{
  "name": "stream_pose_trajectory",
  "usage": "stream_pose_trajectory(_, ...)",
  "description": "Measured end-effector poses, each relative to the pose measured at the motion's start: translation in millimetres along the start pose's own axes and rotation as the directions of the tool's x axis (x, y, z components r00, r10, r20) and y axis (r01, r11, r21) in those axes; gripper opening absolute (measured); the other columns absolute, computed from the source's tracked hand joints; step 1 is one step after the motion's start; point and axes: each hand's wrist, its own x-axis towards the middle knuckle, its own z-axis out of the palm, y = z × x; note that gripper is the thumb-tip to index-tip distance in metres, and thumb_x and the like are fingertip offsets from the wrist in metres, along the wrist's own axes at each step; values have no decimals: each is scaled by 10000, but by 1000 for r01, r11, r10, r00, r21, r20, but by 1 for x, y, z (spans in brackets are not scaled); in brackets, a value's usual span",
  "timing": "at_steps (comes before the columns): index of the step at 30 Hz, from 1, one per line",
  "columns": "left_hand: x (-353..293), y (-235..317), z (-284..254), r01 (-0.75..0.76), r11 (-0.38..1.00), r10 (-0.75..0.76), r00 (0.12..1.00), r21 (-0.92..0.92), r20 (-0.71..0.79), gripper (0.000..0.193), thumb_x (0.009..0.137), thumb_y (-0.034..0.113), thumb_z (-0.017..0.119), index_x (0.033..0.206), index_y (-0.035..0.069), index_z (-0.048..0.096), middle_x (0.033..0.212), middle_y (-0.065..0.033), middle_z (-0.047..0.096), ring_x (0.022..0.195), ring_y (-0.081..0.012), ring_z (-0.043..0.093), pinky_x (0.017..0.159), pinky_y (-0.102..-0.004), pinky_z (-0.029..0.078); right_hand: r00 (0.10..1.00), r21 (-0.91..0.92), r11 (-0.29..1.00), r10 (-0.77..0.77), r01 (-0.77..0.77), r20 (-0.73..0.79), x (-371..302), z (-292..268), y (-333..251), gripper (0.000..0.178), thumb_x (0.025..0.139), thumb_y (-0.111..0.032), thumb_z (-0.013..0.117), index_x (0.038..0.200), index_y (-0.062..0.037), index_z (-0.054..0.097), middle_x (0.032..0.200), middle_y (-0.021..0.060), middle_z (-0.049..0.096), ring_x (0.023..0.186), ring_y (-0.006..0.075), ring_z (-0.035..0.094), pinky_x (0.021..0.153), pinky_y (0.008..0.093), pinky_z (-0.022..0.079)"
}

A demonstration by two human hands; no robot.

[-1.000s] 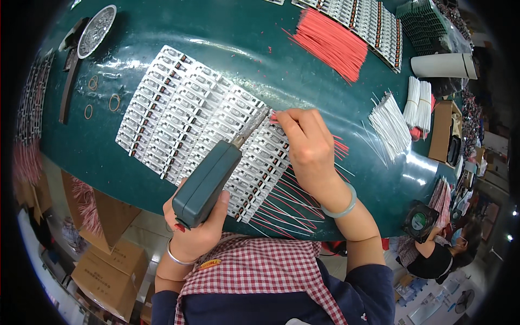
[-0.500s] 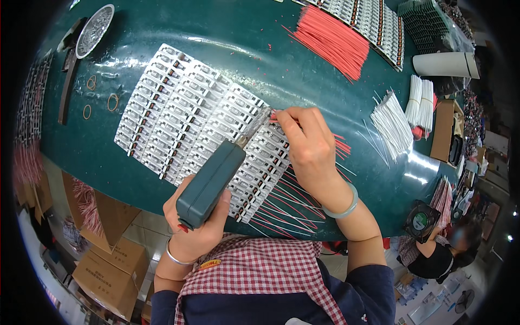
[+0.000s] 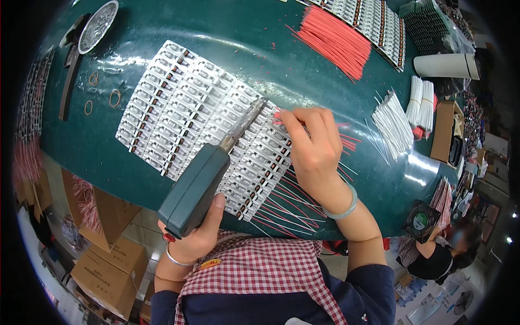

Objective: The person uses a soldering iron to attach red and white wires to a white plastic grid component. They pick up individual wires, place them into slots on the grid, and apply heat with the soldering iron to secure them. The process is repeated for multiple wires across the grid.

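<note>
My left hand (image 3: 197,235) is closed round the dark green, gun-shaped handle of a soldering iron (image 3: 196,187). Its long crusted tip slants up and right over a panel of small white circuit boards (image 3: 189,111), ending near the panel's top right corner. Whether the tip touches the panel I cannot tell. Beside that corner, my right hand (image 3: 316,146) pinches a red wire (image 3: 278,115) between thumb and fingertips, its end at the boards' edge. Several red and white wires (image 3: 292,203) stick out along the panel's right side, partly under my right wrist.
A stack of red wires (image 3: 330,43) lies at the back beside another board panel (image 3: 374,24). White wires (image 3: 392,127) are piled to the right, near tied white bundles (image 3: 421,103). At the far left stand a round metal dish (image 3: 98,27) and several rubber bands (image 3: 115,98).
The soldering iron has drawn back left, its tip now apart from my right fingers where it was close to them before. My right hand has shifted slightly right, still pinching the wire.
</note>
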Motion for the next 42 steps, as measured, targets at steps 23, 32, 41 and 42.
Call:
stream_pose_trajectory(23, 12, 5, -1, -78, 997, 80, 993, -20, 90, 176, 785, -39, 745, 956, -51, 705, 857, -110, 665, 662, -179, 638, 603, -273, 496, 999, 31, 999, 22, -23, 45, -5, 4, -11, 310, 708, 16, 663, 1014, 68, 666, 954, 134, 616, 825, 272, 569, 672, 357, 508)
stream_pose_trajectory(32, 9, 3, -3, -103, 994, 102, 992, 20, 80, 182, 778, -40, 744, 957, -49, 710, 859, -121, 671, 654, -189, 640, 603, -278, 500, 998, 27, 999, 27, -29, 62, -4, 3, -11, 304, 711, 6, 669, 1009, 68, 669, 952, 132, 615, 833, 275, 570, 682, 354, 513)
stream_pose_trajectory(41, 8, 7, -2, -63, 998, 64, 996, -22, 69, 215, 763, -36, 754, 974, -64, 718, 882, -147, 696, 701, -228, 682, 635, -292, 531, 998, 12, 999, 36, -37, 58, -4, 2, -14, 294, 716, 5, 675, 1002, 69, 671, 950, 132, 617, 836, 273, 571, 688, 354, 514)
stream_pose_trajectory(42, 8, 7, -2, -72, 997, 73, 995, -19, 67, 219, 763, -38, 754, 978, -65, 718, 885, -149, 700, 709, -230, 687, 640, -292, 535, 998, 12, 999, 35, -36, 56, -4, 2, -14, 297, 715, 4, 675, 1005, 70, 671, 950, 132, 617, 837, 274, 573, 688, 353, 514)
